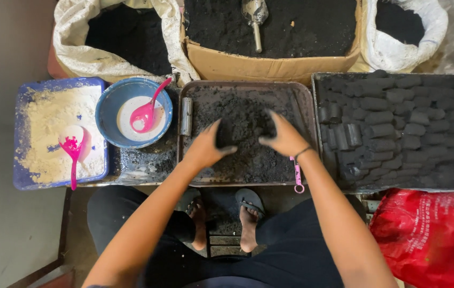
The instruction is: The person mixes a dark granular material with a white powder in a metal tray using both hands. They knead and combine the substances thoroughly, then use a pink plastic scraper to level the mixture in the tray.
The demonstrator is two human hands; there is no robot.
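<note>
You sit with your sandalled feet at six o'clock below the table edge, and just above them your left hand and right hand meet over the shallow brown metal tray of damp black charcoal mix at the centre of the bench. Your left fingers curl shut around a dark clump of charcoal mix, cupping it from below and from nine o'clock; your right fingers are spread apart and bent, hovering at three o'clock of the clump without clearly touching it. By my reading you are at the gathering-and-pressing step, packing a handful into a lump. What comes after seems to call for your right palm to close against the left so the mass compacts evenly, with steady pressure so the crumbly stuff does not spill back. The clump looks roughly rounded; its longer axis, as far as the blur allows, runs from six to twelve o'clock, upper end tilted toward twelve. A pink plastic tool lies by your right wrist at the tray's rim. At three o'clock sits a dark tray of finished black cylindrical briquettes, lying mostly along nine-to-three. At nine o'clock stands a blue bowl of white paste with a pink spoon, and further left a blue tray of pale powder. Farthest, at twelve o'clock, a cardboard box of black powder holds a metal scoop.
</note>
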